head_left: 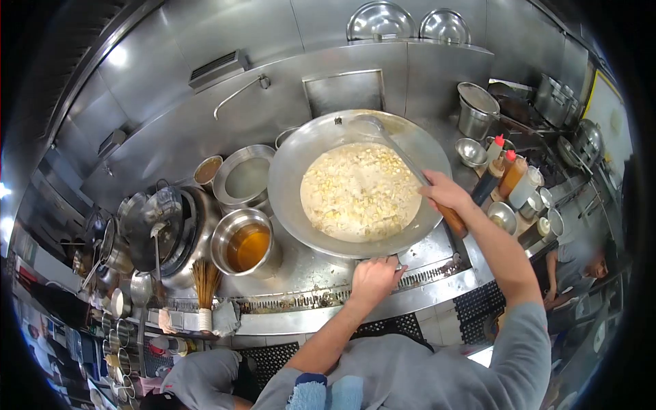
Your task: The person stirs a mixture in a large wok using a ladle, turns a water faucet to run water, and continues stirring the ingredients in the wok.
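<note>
A very large metal wok point(290, 188) holds a pale, creamy mixture point(359, 191) with small yellow and whitish pieces. My right hand point(444, 191) is wrapped round the wooden handle of a long metal ladle point(403, 154). The ladle's head lies against the far inner wall of the wok, above the mixture. At the wok's near rim, my left hand point(376, 279) is closed on a small metal piece, perhaps a handle or knob, mostly hidden by the fingers.
Left of the wok stand a pot of amber liquid point(247, 247), a strainer pot point(247, 179) and a bamboo brush point(205, 283). Squeeze bottles point(512, 176) and metal bowls point(471, 152) are at the right. Other people point(577, 270) are at the lower right and lower left point(201, 379).
</note>
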`<state>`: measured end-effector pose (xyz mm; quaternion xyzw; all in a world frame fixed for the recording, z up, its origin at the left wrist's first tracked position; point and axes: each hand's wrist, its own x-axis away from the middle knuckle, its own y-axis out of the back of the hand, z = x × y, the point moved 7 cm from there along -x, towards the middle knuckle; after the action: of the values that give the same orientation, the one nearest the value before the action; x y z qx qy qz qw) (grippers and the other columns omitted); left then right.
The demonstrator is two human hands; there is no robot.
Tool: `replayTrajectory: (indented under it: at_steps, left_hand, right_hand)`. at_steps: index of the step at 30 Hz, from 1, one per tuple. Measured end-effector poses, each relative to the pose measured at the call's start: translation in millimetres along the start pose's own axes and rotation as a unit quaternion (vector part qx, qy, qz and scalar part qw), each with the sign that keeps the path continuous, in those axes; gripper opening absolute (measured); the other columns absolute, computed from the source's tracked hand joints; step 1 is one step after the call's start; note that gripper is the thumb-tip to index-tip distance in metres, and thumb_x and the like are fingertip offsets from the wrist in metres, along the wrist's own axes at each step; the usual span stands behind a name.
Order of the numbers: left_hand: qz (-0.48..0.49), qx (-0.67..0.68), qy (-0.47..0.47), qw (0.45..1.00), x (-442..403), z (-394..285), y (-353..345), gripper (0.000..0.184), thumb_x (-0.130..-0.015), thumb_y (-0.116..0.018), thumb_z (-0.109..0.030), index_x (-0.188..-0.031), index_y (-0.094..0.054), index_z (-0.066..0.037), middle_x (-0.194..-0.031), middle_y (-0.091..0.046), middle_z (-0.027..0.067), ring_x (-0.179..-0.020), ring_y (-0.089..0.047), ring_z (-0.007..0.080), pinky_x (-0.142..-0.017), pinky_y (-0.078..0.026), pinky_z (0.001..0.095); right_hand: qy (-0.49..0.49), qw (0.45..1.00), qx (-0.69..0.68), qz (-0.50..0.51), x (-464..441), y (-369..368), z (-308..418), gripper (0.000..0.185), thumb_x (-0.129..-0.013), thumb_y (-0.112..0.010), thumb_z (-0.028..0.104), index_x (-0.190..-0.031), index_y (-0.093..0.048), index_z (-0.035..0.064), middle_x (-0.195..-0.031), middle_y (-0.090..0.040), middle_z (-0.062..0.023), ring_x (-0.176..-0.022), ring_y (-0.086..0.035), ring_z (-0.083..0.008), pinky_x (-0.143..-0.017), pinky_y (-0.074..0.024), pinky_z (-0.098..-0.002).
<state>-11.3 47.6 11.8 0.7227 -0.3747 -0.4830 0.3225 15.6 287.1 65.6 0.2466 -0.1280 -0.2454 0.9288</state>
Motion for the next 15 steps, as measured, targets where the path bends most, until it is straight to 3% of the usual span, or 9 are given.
replayTrajectory:
  at_steps: [3, 7, 10, 11, 15]
  left_hand:
    - [-0.011, -0.003, -0.006, 1.000, 1, -1, 1, 0.034, -0.089, -0.072, -0.038, -0.073, -0.062, -0.009, -0.067, -0.065, 0.0103, -0.063, -0.068, 0.0299, -0.058, -0.055, 0.0418]
    - [-0.025, -0.003, -0.013, 1.000, 0, -1, 4, 0.035, -0.088, -0.073, -0.037, -0.071, -0.061, -0.009, -0.065, -0.065, 0.0106, -0.060, -0.068, 0.0307, -0.055, -0.054, 0.0424]
    - [-0.019, -0.009, -0.012, 1.000, 1, -2, 2, 0.035, -0.087, -0.074, -0.037, -0.071, -0.060, -0.009, -0.063, -0.065, 0.0104, -0.058, -0.067, 0.0311, -0.053, -0.054, 0.0430]
    - [-0.021, -0.006, -0.014, 1.000, 1, -1, 2, 0.035, -0.087, -0.074, -0.037, -0.071, -0.060, -0.009, -0.063, -0.064, 0.0103, -0.057, -0.067, 0.0312, -0.053, -0.054, 0.0432]
    - [-0.031, 0.008, -0.023, 0.999, 1, 2, -1, 0.034, -0.088, -0.073, -0.036, -0.072, -0.059, -0.010, -0.061, -0.064, 0.0100, -0.057, -0.067, 0.0308, -0.054, -0.054, 0.0425]
  right_hand:
    - [0.002, 1.000, -0.011, 0.010, -45, -20, -18, 0.022, -0.091, -0.062, 0.015, -0.105, -0.055, 0.0004, -0.065, -0.053, -0.0043, -0.049, -0.053, -0.0151, -0.044, -0.0459, -0.0341]
    - [-0.033, 0.994, -0.019, 0.107, -57, -59, -35, 0.028, -0.092, -0.060, 0.017, -0.113, -0.049, 0.0015, -0.071, -0.052, -0.0052, -0.053, -0.055, -0.0149, -0.044, -0.0467, -0.0340]
    - [-0.032, 0.987, 0.056, 0.149, -19, -58, -24, 0.030, -0.092, -0.059, 0.017, -0.116, -0.049, 0.0023, -0.070, -0.052, -0.0040, -0.052, -0.054, -0.0150, -0.044, -0.0464, -0.0341]
    - [-0.027, 0.980, 0.065, 0.187, -11, -54, -26, 0.031, -0.092, -0.059, 0.018, -0.116, -0.049, 0.0028, -0.069, -0.055, -0.0070, -0.052, -0.056, -0.0160, -0.046, -0.0476, -0.0354]
    - [-0.034, 0.953, 0.241, 0.179, 68, -13, 42, 0.046, -0.092, -0.057, 0.018, -0.134, -0.046, 0.0031, -0.073, -0.062, -0.0159, -0.055, -0.061, -0.0205, -0.052, -0.0498, -0.0370]
